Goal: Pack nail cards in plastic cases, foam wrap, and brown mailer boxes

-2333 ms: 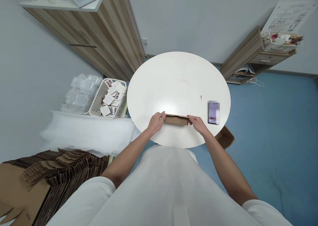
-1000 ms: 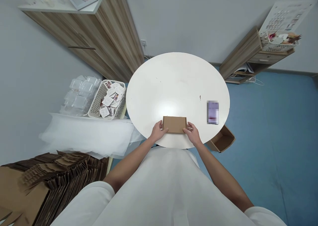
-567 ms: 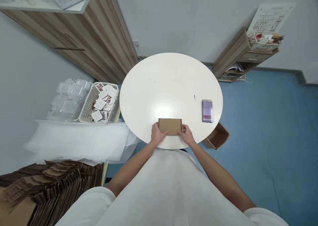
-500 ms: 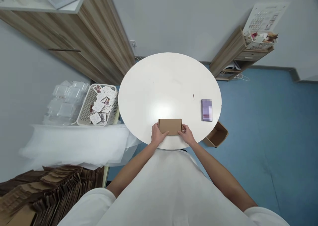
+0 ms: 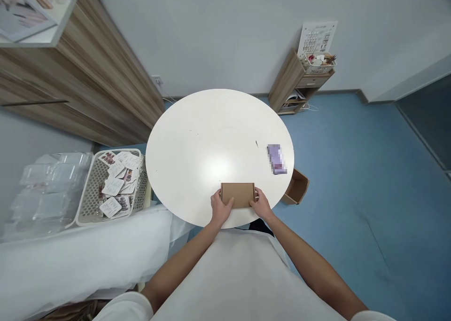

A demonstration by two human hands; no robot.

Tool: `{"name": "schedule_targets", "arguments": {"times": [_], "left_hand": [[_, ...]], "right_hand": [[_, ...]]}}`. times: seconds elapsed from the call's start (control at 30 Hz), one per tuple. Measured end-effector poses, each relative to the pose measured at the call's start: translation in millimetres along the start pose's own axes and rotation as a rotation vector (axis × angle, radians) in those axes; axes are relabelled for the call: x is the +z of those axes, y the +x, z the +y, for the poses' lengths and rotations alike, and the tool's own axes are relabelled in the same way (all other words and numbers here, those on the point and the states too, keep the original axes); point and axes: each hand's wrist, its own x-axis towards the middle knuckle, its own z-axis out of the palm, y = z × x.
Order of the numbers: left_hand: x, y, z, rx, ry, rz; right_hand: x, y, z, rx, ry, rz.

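A small brown cardboard box (image 5: 238,194) is at the near edge of the white oval table (image 5: 211,123), its lid closed. My left hand (image 5: 221,208) grips its left end, thumb on the front and fingers along the side. At the right end my right hand (image 5: 260,203) holds it the same way. Farther right on the table lies a purple item (image 5: 276,159), blurred by pixelation. A tiny dark scrap (image 5: 257,144) rests a little to its left.
Left of the table stands a white basket (image 5: 88,199) of printed cards, beside stacked clear plastic boxes (image 5: 52,184) and white sheets (image 5: 105,250). An open cardboard bin (image 5: 296,188) sits on the floor at right. A wooden cabinet (image 5: 102,62) and a small shelf unit (image 5: 287,79) line the wall.
My view has turned, so the table and surroundings sit farther left and mostly lower in the picture. Both hands still hold the box at its ends.
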Motion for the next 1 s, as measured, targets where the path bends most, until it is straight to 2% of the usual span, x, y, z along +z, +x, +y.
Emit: {"name": "schedule_targets", "arguments": {"times": [0.13, 0.2, 0.27, 0.4, 0.5, 0.57, 0.67, 0.83, 0.93, 1.0], "left_hand": [[16.4, -3.9, 28.0, 0.038, -0.005, -0.060], [35.1, -7.5, 47.5, 0.084, 0.004, -0.117], [62.0, -12.3, 69.2, 0.141, 0.040, -0.182], [136.2, -22.1, 112.3, 0.219, 0.141, -0.370], [200.3, -24.4, 139.2, 0.230, 0.213, -0.541], [241.1, -23.1, 153.6, 0.223, 0.254, -0.638], [293.3, -18.1, 171.7, 0.257, 0.258, -0.708], [353.3, -6.5, 199.6, 0.356, 0.233, -0.757], [372.3, -2.5, 211.0, 0.400, 0.243, -0.799], [374.2, -3.0, 212.3, 0.392, 0.282, -0.821]], "right_hand": [[-33.3, -5.9, 9.7, 0.022, 0.075, 0.075], [-58.3, -6.9, 21.3, 0.029, 0.075, 0.141], [-89.5, -6.9, 39.4, 0.032, 0.072, 0.227], [-162.4, -5.2, 91.7, 0.059, 0.073, 0.370], [-215.5, -1.6, 133.2, 0.156, 0.053, 0.419], [-246.6, 2.7, 156.3, 0.221, 0.046, 0.439], [-284.5, 11.1, 181.9, 0.304, 0.059, 0.446], [-322.2, 21.7, 206.1, 0.349, 0.115, 0.536], [-328.2, 21.1, 214.6, 0.298, 0.145, 0.610], [-325.2, 17.6, 218.7, 0.268, 0.151, 0.614]]}}
